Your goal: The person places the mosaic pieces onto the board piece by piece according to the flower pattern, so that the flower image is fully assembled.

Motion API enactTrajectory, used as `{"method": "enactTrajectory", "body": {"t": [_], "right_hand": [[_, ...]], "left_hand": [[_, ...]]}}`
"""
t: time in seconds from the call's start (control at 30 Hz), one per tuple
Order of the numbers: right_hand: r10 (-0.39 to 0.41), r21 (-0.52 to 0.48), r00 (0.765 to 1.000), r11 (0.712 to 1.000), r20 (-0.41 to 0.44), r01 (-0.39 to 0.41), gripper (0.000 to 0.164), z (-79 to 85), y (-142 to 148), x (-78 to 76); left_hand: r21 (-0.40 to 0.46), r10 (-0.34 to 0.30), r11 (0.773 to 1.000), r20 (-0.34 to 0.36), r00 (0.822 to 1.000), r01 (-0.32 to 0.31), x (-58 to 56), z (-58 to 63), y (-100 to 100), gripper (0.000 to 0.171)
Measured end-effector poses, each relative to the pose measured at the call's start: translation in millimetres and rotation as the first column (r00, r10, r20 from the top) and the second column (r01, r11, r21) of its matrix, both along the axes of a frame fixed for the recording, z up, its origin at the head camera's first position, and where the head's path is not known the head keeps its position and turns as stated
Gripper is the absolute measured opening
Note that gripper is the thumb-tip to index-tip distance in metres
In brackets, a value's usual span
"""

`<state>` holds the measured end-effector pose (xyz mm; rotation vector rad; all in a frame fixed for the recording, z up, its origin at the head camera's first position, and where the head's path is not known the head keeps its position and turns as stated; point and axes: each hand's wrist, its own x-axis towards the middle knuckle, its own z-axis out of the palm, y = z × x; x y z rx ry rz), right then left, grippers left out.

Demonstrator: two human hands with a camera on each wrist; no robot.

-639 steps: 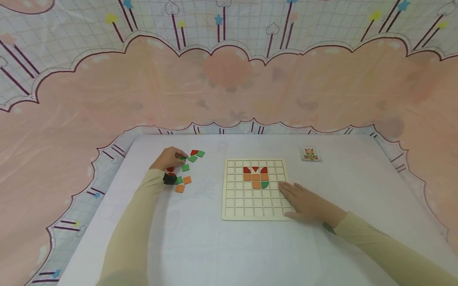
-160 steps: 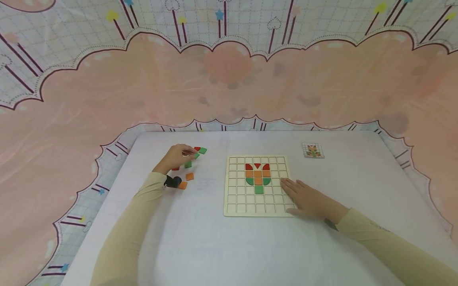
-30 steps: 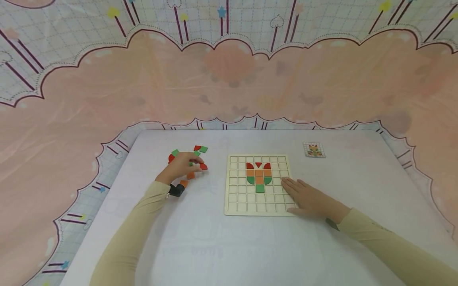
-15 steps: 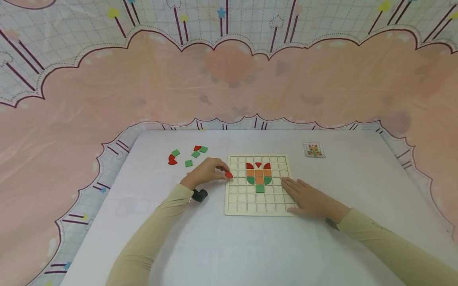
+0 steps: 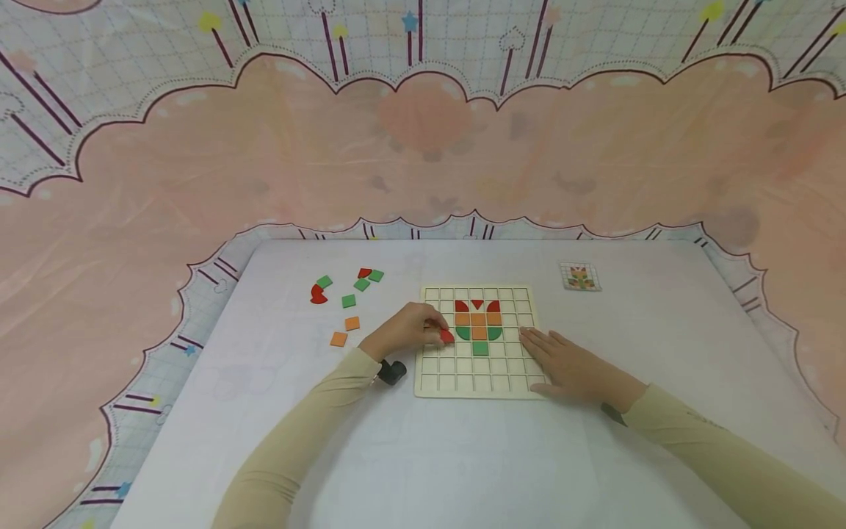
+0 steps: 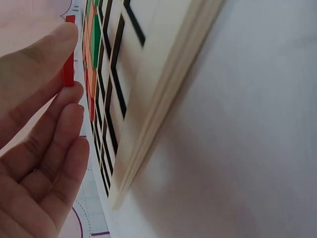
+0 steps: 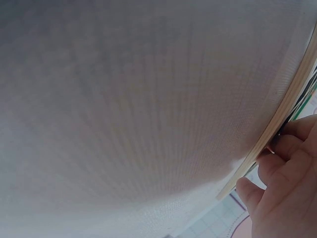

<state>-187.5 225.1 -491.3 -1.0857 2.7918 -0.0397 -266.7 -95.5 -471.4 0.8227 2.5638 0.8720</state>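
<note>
Between the thumb and fingers of my left hand (image 5: 411, 325) is a red quarter-round tile (image 5: 446, 336), held over the left part of a wooden grid board (image 5: 449, 378). The left wrist view shows that red tile (image 6: 69, 59) pinched edge-on, apart from the board's surface. Set in the grid are red tiles along the top, orange square tiles (image 5: 479, 327) below them, two green rounded tiles (image 5: 494, 333) and one green square tile (image 5: 480, 349). My right hand (image 5: 571, 371) rests flat on the board's right edge, fingers straight. In the right wrist view its fingers (image 7: 272, 168) touch the board's rim.
Loose tiles lie left of the board: green squares (image 5: 349, 301), red pieces (image 5: 319, 295) and two orange squares (image 5: 338, 339). A small pattern card (image 5: 580, 277) lies at the back right of the white table (image 5: 502, 470). A patterned cloth (image 5: 423, 176) hangs behind.
Earlier, green tiles joined the board's pattern. In the last second my left hand has carried the red tile from the loose pieces rightward over the board. My right hand has stayed put.
</note>
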Motion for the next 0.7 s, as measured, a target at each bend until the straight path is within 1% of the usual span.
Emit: {"method": "enactTrajectory", "body": {"t": [0.1, 0.23, 0.43, 0.6, 0.7], "right_hand": [[0.004, -0.005, 1.0, 1.0, 0.0, -0.004, 0.081, 0.4, 0, -0.5], [0.004, -0.003, 1.0, 1.0, 0.006, -0.004, 0.081, 1.9, -1, -0.7], [-0.004, 0.01, 1.0, 1.0, 0.019, 0.004, 0.081, 2.6, -2, -0.8], [-0.008, 0.006, 1.0, 1.0, 0.026, 0.008, 0.08, 2.9, -2, -0.5], [-0.004, 0.006, 1.0, 1.0, 0.021, 0.004, 0.081, 2.1, -1, -0.8]], "left_hand": [[0.004, 0.0, 1.0, 0.028, 1.0, 0.0, 2.8, 1.0, 5, 0.025], [-0.013, 0.001, 1.0, 0.047, 0.999, 0.0, 4.2, -2.0, 12, 0.023], [-0.042, -0.033, 0.999, 0.024, 0.999, 0.034, 5.9, -8.5, 18, 0.023], [-0.038, -0.069, 0.997, -0.016, 0.997, 0.069, 7.8, -10.0, 20, 0.022], [-0.04, -0.079, 0.996, -0.027, 0.997, 0.078, 7.9, -10.5, 21, 0.022]]}}
